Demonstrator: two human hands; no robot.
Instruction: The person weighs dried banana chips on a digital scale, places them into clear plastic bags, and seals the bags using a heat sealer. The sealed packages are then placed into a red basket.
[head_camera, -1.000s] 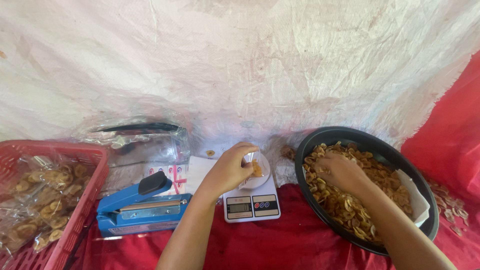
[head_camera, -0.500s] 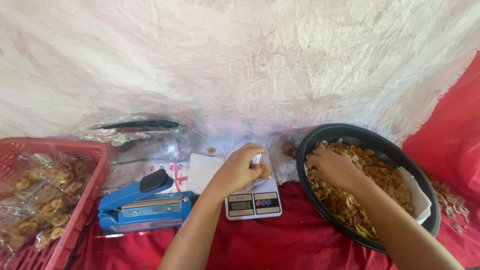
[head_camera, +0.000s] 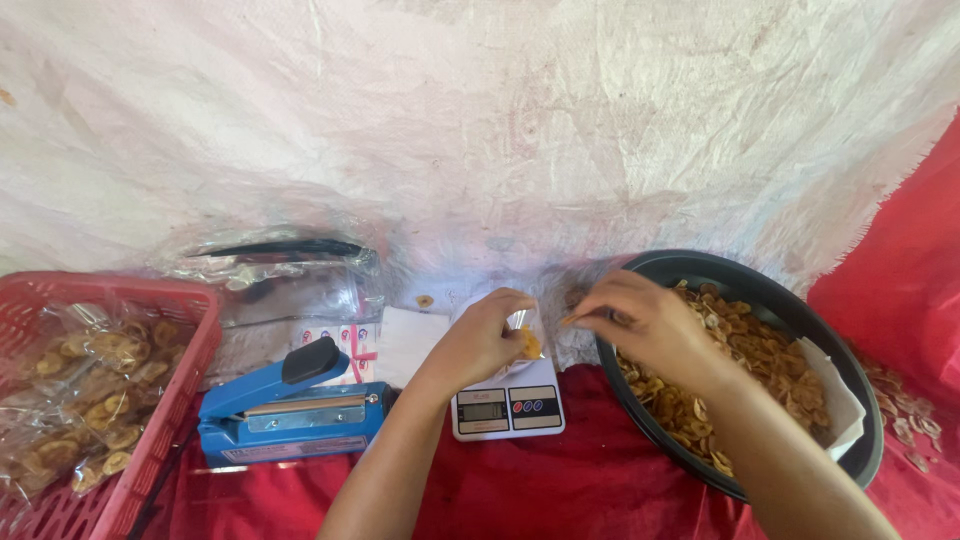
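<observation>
Red cloth (head_camera: 560, 490) covers the table; left hand (head_camera: 480, 340) pinches a clear plastic bag (head_camera: 525, 335) open over the white digital scale (head_camera: 505, 405), right hand (head_camera: 650, 325) pinching chips beside the black round pan (head_camera: 860, 400)

Red cloth (head_camera: 560, 490) bears scale (head_camera: 507, 405), sealer (head_camera: 290, 412), bowl (head_camera: 850, 400), basket (head_camera: 160, 400).

A small clear plastic bag (head_camera: 524, 335) stands upright on the white digital scale (head_camera: 507, 405), part-filled with golden chips. Right of the scale sits a wide black basin (head_camera: 800, 315) — tilted, paper-lined, heaped with more fried chips (head_camera: 745, 350).
</observation>
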